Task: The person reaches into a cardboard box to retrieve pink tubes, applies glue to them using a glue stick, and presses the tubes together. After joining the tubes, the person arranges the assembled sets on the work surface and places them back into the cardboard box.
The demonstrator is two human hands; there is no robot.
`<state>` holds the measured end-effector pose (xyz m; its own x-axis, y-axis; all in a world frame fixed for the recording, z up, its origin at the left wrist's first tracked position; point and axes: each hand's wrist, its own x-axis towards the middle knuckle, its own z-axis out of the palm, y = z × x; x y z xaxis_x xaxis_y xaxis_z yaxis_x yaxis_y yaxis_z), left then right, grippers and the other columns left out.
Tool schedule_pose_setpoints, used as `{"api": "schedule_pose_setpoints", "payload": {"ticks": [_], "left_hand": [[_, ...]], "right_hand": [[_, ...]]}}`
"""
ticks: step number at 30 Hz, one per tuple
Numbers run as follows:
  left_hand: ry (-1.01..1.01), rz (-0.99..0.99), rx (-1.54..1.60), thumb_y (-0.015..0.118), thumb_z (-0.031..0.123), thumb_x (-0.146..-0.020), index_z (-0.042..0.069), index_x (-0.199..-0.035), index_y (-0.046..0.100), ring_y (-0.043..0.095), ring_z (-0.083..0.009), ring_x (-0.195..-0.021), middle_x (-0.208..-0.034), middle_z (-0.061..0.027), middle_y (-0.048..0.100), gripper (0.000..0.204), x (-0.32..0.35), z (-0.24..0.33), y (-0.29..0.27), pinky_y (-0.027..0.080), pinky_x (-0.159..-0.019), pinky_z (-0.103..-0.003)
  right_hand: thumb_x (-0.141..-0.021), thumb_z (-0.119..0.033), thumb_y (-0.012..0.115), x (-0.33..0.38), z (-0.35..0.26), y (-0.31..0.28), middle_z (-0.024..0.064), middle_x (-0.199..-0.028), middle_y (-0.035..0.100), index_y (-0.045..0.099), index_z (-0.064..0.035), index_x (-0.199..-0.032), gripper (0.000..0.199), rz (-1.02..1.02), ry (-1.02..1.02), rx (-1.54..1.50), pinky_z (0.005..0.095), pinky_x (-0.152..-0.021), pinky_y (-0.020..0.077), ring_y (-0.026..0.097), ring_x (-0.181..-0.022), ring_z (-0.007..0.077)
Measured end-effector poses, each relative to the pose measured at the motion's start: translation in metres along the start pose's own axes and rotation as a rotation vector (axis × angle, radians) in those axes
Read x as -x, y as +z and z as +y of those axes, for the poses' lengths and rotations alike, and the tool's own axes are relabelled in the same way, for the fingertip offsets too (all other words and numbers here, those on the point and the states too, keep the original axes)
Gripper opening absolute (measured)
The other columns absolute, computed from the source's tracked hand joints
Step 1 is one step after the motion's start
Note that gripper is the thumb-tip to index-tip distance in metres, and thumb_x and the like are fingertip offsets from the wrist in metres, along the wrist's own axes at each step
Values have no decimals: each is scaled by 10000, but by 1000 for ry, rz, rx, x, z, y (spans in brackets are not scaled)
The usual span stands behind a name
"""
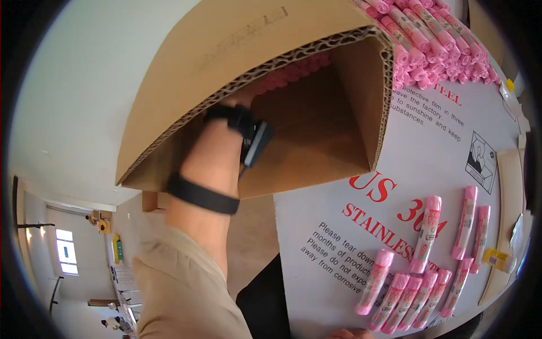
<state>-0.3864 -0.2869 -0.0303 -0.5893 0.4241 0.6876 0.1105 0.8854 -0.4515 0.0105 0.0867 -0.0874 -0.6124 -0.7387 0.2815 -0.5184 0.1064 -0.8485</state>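
Note:
My left hand [239, 99] reaches deep into an open cardboard box [316, 130], and the box's upper wall hides its fingers. A row of pink rolls [293, 74] lies inside at the back, close to that hand. The forearm wears a black strap and a wrist band with a small dark device. Only a sliver of my right hand [351, 334] shows at the lower edge, beside several pink plastic-wrapped rolls [372, 282] on the printed white sheet [316, 226]. Its fingers are mostly cut off by the frame, so what it holds does not show.
A big stack of pink rolls [435, 45] stands on the sheet at the far right, behind the box. A yellow-and-white labelled item [499, 261] lies by the right edge. At the far left, the room has a window [66, 251] and a green-and-yellow object [117, 248].

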Motion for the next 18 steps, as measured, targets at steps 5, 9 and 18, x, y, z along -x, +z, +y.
{"api": "schedule_pose_setpoints", "payload": {"ticks": [5,9,18], "left_hand": [[-109,-5,138,505,150,-885,31,-1072,620,606,-290,-926,-970,-155,655,250,-10,19,14,456,-826,-382],[-201,-46,268,520,147,-873,22,-1052,624,603,-303,-931,-976,-170,648,242,-27,30,15,453,-833,-384],[-701,-612,812,571,139,-847,8,-986,625,629,-281,-769,-814,-148,645,198,29,134,-161,483,-736,-360]], "right_hand": [[-748,-50,623,3,6,7,150,-918,604,608,2,-929,189,68,9,-59,360,-405,430,540,-489,257],[-741,-46,617,-2,1,-3,156,-877,602,613,17,-883,155,3,34,-47,359,-415,438,545,-500,257],[-655,-58,617,12,16,12,84,-766,529,556,-20,-765,131,-86,-51,5,325,-453,460,564,-552,208]]}}
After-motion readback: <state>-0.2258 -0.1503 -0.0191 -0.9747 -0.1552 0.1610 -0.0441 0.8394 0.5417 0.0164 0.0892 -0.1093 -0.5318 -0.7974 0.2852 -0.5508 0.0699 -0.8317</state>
